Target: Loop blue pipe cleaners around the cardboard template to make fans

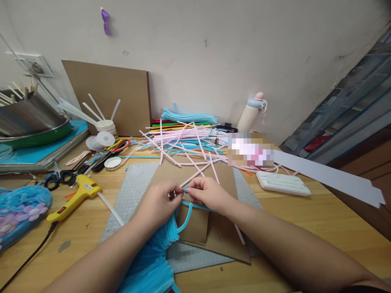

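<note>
Over the cardboard, my left hand point(163, 200) and my right hand point(207, 192) meet with fingertips pinched on a light blue pipe cleaner point(186, 188), its short end showing between them. A bulky mass of blue pipe cleaners point(152, 254), packed in rows, lies below my left hand and partly under my left forearm. From it a loose blue strand point(187, 219) curves up towards my hands. Beside that mass is a small cardboard piece point(195, 228), resting on a larger cardboard sheet point(227, 240). Under my fingers, part of the blue strand is hidden.
A grey cutting mat point(122, 195) lies beneath the cardboard. Pink pipe cleaners point(189, 136) are heaped at the back. To the left are a yellow glue gun point(76, 197), scissors point(59, 176) and a metal pot point(33, 114). A white power strip point(282, 183) and a bottle point(251, 112) stand right.
</note>
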Motion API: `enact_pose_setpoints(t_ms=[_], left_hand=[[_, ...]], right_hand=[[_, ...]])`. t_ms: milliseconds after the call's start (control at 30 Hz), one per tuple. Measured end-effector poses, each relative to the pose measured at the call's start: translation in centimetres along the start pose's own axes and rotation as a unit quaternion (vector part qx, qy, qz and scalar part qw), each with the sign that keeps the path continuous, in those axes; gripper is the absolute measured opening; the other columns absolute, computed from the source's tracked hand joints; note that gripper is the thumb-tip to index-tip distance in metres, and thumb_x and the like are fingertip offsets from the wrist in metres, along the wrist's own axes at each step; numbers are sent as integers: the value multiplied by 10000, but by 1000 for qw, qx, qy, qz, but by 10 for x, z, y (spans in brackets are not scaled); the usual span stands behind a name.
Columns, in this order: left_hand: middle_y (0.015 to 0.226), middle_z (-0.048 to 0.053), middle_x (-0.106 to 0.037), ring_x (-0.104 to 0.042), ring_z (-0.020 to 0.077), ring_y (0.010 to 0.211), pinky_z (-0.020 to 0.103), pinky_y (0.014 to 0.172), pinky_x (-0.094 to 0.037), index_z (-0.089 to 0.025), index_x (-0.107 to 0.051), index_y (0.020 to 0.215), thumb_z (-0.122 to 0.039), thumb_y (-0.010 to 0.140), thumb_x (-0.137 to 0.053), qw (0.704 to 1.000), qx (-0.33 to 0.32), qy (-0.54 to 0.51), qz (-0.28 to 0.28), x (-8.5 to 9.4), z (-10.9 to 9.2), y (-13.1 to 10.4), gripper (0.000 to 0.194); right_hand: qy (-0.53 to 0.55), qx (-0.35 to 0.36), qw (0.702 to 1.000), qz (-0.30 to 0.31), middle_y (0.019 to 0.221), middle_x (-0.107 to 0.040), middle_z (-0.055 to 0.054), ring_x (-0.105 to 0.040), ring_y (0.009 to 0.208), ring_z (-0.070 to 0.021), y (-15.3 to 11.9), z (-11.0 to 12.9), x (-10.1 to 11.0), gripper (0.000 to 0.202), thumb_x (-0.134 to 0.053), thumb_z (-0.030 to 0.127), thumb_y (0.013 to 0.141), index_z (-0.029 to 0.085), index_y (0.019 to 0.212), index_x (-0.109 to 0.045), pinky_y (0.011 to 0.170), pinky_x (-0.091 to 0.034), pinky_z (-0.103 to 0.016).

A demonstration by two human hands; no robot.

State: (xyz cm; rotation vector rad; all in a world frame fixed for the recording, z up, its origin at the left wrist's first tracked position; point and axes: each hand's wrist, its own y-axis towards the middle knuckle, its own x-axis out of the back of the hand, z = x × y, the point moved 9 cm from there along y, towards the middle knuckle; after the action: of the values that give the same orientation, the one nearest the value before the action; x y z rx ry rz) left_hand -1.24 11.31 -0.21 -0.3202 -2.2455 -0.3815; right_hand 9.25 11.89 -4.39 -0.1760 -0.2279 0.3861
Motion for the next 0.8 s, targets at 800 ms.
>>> enact_pose_setpoints(t_ms=[800], left_hand=[[694,-7,-629,-547,122,649,220,586,-369,-187,-619,720,-185,718,-519,1000,-5,-9,-1,1,-1,-1,100]], right_hand=[[122,-3,992,14,481,-496,58,-386,401,-38,1,-1,-4,198,-624,280,669,134,752,-518,404,-265,-175]])
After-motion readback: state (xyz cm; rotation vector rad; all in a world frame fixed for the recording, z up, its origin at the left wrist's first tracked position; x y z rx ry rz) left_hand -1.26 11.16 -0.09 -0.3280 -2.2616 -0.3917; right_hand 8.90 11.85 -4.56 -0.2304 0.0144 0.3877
